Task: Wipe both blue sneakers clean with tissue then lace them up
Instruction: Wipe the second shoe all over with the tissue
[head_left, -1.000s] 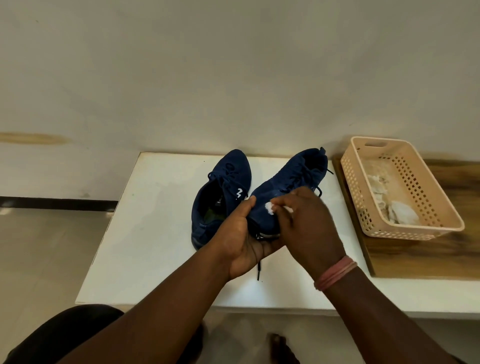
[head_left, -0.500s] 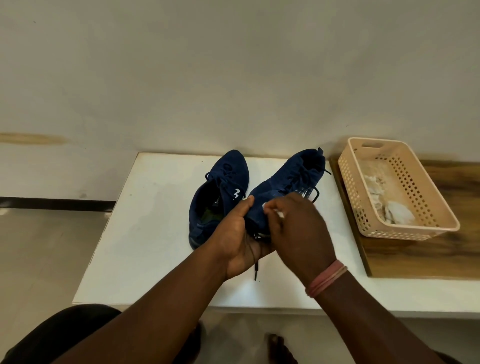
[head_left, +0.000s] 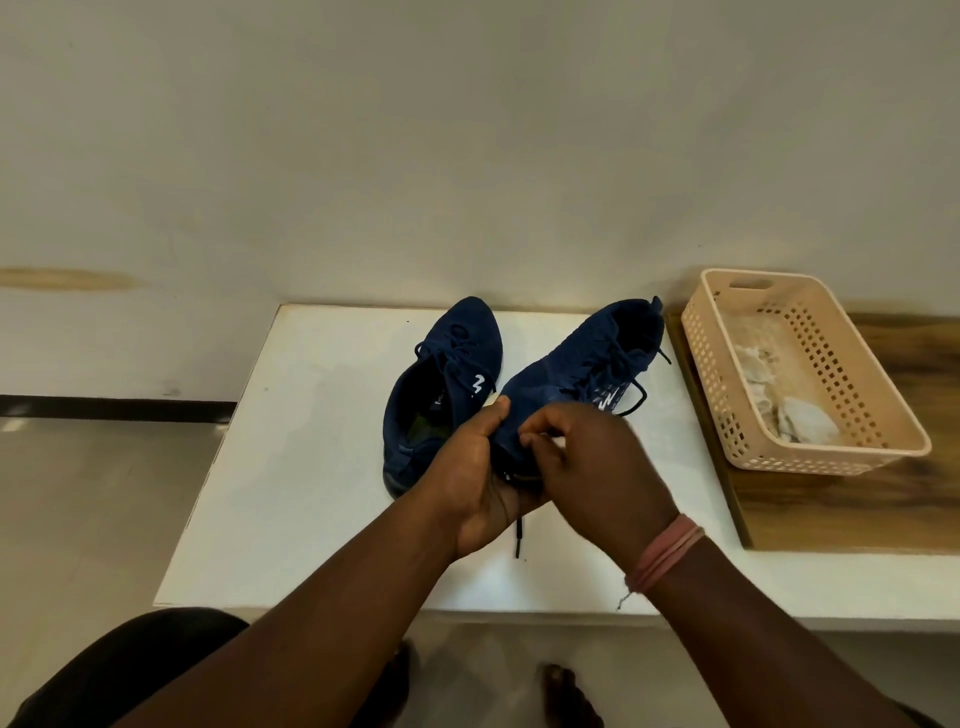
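Two blue sneakers on the white table (head_left: 322, 467), counted: left sneaker (head_left: 441, 384) lying flat, toe toward the wall, opening facing the camera, laces threaded over the tongue; right sneaker (head_left: 582, 364) lying just beside it, heel toward the wall, toe end lifted into the hands. Two hands working on that one shoe. Left hand (head_left: 480, 478) cupping the toe from below and from the left side, thumb lying along the upper, remaining fingers curling under the sole. Right hand (head_left: 597, 467) curling over the toe from the right, fingertips (head_left: 530, 441) bunched and pressing down on the fabric; a sliver of white, seemingly tissue (head_left: 558, 440), peeking out by the knuckles, too little of it showing to be sure of the grip. One dark lace end (head_left: 518, 535) dangling below the hands down to the tabletop, further loose lace trailing at the heel side. One band of pinkish thread (head_left: 665, 556) circling the right wrist. One peach perforated basket (head_left: 878, 374) sitting on a wooden board (head_left: 857, 509) at the table's right end, well apart from the shoes, holding crumpled whitish wads (head_left: 800, 421), number not clear. Two bare feet showing under the table edge.
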